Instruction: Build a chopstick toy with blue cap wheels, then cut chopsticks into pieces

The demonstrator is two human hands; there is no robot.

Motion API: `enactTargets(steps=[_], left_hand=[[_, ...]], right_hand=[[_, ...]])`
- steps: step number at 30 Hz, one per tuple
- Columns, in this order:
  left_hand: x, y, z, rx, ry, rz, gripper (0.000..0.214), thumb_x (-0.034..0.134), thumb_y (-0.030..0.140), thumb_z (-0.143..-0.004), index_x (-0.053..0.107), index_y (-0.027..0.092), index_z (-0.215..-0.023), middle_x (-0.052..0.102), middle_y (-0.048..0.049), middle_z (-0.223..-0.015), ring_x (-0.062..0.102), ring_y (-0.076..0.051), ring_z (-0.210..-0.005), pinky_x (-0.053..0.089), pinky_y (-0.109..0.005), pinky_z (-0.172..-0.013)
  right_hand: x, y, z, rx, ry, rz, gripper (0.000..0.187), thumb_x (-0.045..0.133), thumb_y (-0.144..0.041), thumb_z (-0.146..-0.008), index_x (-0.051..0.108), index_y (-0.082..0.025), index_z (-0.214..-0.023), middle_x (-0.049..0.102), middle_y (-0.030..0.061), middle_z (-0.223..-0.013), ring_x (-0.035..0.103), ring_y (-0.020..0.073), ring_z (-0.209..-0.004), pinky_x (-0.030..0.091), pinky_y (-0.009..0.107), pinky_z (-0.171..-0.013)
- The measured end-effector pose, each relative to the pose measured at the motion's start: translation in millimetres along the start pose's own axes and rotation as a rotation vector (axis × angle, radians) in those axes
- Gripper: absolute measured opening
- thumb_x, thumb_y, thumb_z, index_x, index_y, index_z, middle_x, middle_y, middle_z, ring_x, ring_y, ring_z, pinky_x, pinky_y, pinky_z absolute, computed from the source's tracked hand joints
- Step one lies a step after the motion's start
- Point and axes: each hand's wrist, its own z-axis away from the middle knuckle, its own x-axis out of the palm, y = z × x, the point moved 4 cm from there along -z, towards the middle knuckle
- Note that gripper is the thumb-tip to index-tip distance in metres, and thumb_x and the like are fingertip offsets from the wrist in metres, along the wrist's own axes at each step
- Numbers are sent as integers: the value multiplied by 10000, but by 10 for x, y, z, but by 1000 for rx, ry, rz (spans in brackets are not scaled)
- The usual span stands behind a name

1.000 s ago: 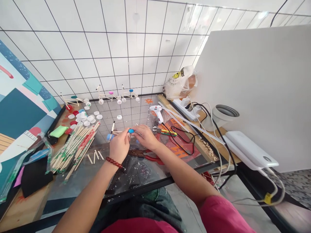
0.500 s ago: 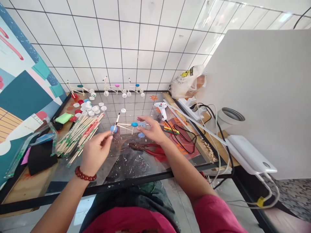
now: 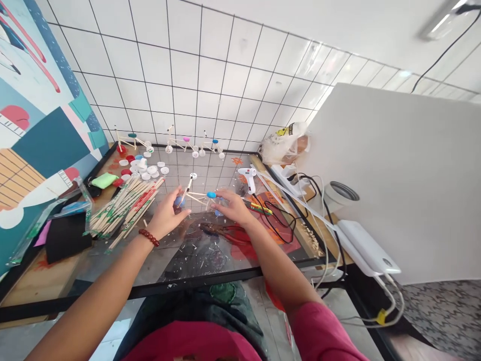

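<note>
Pliers [image 3: 222, 229] obstruct near right hand [image 3: 231, 206]; apparently room left of pliers.

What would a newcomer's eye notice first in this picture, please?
Probably the small, blue-topped stick toy, standing between the left hand and the right hand. Behind it, three similar toys stand in a row by the tiled wall. A pile of wooden sticks lies left of the hands.

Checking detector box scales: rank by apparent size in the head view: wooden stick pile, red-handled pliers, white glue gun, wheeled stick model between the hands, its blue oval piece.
1. wooden stick pile
2. wheeled stick model and red-handled pliers: similar lengths, unranked
3. white glue gun
4. blue oval piece
</note>
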Motion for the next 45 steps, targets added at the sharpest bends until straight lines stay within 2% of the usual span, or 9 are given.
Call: enactTargets(steps=[6,10,17,23,27,31,35,40,45], left_hand=[[-8,-124,44,46,134,-59,686,674,285,-784,457,174,-1425,571,-163,-1390,554,-311,-1293,466,-482,-1079],[9,-164,59,4,113,-18,708,699,293,-772,451,163,-1421,559,-179,-1392,562,-319,-1282,476,-490,-1066],[-2,-103,84,25,64,-54,688,699,265,-773,454,176,-1410,584,-169,-1380,562,-328,-1285,451,-514,-1084],[-3,-126,79,0,44,-9,733,709,280,-778,417,187,-1444,585,-174,-1372,563,-335,-1276,461,-524,-1065],[-50,-132,90,42,146,91,876,755,385,-746,342,190,-1494,461,-192,-1464,490,-354,-1339,414,-551,-1107],[-132,-92,113,137,294,263,890,693,469,-819,238,227,-1544,304,-199,-1553,451,-346,-1372,392,-552,-1124],[-171,-54,137,115,367,318,855,672,472,-842,251,228,-1545,314,-198,-1538,471,-351,-1348,400,-558,-1115],[-101,-10,183,12,300,299,816,650,485,-851,284,221,-1531,384,-200,-1493,492,-360,-1330,482,-538,-1041],[75,-114,240,-183,138,271,807,614,529,-855,283,245,-1534,376,-199,-1518,492,-397,-1335,605,-417,-774]], right_hand=[[13,6,5,21,-11,43,339,798,-345,-781,741,-234,-1097,743,95,-1155,668,251,-1109,479,433,-1020],[3,24,2,67,24,83,305,841,-346,-721,770,-220,-990,745,118,-1140,652,287,-1118,438,497,-1036],[53,42,-21,129,9,-5,275,812,-328,-698,755,-189,-929,752,77,-1074,679,189,-918,507,306,-787],[80,65,7,218,15,-85,335,789,-407,-693,755,-187,-943,748,43,-989,593,156,-787,471,292,-752],[-14,2,-66,258,53,-92,375,761,-456,-704,754,-182,-961,721,33,-920,536,145,-733,444,284,-713],[-299,-81,-284,285,78,-64,389,770,-484,-681,751,-181,-924,648,-4,-781,481,127,-671,400,263,-654],[-772,-41,-645,322,110,-42,432,762,-536,-679,744,-190,-937,557,-36,-701,458,117,-637,368,250,-611],[-1412,250,-1212,375,130,-38,492,769,-555,-653,717,-171,-957,527,-49,-653,458,111,-594,358,249,-572],[-1826,660,-1620,417,89,-20,452,791,-539,-665,712,-170,-915,590,-31,-655,527,128,-629,414,254,-586]])
